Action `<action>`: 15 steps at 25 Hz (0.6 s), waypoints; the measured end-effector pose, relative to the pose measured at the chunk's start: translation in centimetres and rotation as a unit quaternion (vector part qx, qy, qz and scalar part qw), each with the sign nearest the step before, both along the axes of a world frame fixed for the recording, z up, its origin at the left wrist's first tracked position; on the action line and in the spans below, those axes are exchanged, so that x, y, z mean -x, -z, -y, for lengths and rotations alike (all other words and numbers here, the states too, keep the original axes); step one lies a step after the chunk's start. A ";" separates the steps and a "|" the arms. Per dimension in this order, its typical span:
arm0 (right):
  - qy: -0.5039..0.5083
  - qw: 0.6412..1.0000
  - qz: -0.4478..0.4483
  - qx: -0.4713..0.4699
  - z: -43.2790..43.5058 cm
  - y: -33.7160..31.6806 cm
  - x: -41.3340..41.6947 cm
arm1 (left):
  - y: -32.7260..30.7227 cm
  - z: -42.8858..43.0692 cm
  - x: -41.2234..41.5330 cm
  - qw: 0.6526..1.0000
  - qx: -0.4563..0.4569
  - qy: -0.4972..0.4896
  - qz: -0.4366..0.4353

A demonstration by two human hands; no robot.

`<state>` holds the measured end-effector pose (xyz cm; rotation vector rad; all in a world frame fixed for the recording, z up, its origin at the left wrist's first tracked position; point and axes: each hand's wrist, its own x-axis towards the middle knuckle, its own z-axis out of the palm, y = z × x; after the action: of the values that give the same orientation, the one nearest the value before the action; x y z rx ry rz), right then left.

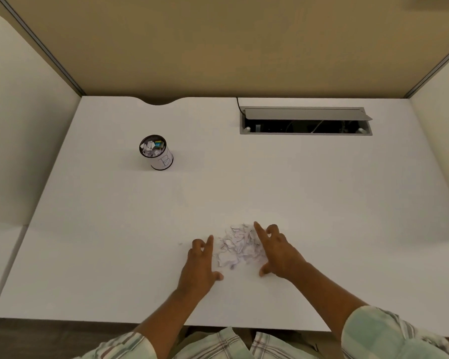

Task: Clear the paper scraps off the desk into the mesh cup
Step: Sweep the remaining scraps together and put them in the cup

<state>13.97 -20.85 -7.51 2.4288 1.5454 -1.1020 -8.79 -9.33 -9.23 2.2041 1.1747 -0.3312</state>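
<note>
A loose heap of white paper scraps (237,248) lies on the white desk (114,229) near its front edge. My left hand (200,265) rests on the desk just left of the heap, fingers spread and holding nothing. My right hand (278,251) sits at the heap's right side, index finger stretched along its far edge, empty as well. The black mesh cup (156,152), wrapped in white paper with a letter B, stands far off at the back left. Paper bits and some coloured pieces fill its inside.
An open grey cable tray (306,121) is set into the desk at the back right, with a black cord at its left end. Beige partition walls enclose the desk at the back and sides. A notch cuts the desk's back edge.
</note>
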 end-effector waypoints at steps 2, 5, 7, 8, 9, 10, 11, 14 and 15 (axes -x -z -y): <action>-0.016 1.000 0.013 0.005 -0.6 0.2 1.0 | 0.1 -0.1 -0.9 1.000 0.001 0.024 -0.007; -0.026 0.999 0.021 -0.007 -2.5 0.2 2.2 | -0.2 0.0 -3.0 1.000 0.008 0.028 -0.006; -0.039 0.999 0.022 -0.012 -3.7 0.0 2.7 | -0.3 -0.1 -4.4 0.999 0.023 0.032 0.002; -0.041 0.999 0.020 -0.013 -4.3 0.0 2.8 | -0.3 -0.3 -4.9 0.999 0.033 0.032 0.005; -0.040 0.999 0.017 -0.014 -4.9 0.0 2.8 | -0.1 -0.5 -5.3 0.998 0.049 0.030 0.017; -0.032 0.999 0.008 -0.016 -5.4 0.0 2.8 | 0.1 -0.8 -5.5 0.996 0.077 0.009 0.039; -0.016 1.000 -0.007 -0.021 -5.8 -0.1 2.9 | 0.0 -1.1 -5.8 0.989 0.119 -0.045 0.072; 0.022 0.998 -0.033 -0.047 -6.3 0.4 3.5 | 0.6 -1.4 -5.8 0.987 0.084 -0.094 0.103; 0.027 0.997 -0.035 -0.057 -6.3 0.7 3.7 | 0.8 -1.3 -5.6 0.982 0.090 -0.115 0.120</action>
<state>10.30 -14.55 -8.19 2.5459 1.6133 -1.1521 -3.21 -8.00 -10.02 1.8714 1.1992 -0.0687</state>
